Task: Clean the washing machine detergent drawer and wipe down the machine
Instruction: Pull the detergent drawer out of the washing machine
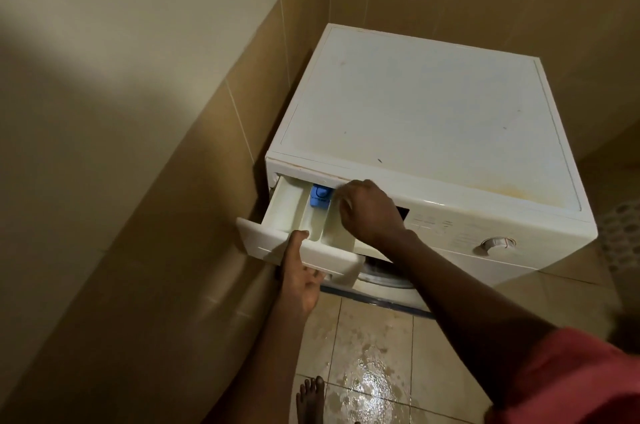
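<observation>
Head view, open detergent drawer (285,210), blue insert (320,196) inside

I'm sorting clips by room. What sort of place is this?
Probably a home bathroom or laundry corner: a white washing machine with its detergent drawer pulled out stands against tan wall tiles, on a wet tiled floor where a bare foot shows.
</observation>
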Available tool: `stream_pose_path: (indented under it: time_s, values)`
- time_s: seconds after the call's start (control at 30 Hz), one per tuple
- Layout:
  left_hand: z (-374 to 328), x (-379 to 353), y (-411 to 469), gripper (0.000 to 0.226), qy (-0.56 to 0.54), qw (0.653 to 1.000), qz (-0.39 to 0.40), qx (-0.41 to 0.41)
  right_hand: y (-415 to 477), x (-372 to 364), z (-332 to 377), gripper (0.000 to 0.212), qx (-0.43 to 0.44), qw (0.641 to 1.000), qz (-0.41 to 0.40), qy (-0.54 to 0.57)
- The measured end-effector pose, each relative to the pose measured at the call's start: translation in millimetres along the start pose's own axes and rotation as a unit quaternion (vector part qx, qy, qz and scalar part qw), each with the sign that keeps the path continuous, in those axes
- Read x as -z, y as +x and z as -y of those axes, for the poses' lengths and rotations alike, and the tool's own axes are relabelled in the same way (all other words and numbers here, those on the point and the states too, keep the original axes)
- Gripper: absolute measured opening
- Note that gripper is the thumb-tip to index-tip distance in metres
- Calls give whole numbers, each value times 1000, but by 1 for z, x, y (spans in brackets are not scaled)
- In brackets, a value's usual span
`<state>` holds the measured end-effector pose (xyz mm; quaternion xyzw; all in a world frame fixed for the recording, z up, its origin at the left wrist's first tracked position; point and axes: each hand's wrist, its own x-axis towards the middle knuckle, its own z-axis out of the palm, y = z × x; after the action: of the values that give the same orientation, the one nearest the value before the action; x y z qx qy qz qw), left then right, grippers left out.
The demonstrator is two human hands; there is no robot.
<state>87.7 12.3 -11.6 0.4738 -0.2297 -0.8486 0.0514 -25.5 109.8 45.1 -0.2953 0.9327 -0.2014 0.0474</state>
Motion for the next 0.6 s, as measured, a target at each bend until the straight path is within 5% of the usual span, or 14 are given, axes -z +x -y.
stream_pose_path:
  time_s: [0.6]
  values:
    - [-1,7,-13,59,5,1000,-14,-20,9,-47,10,71,-37,981,173,-74]
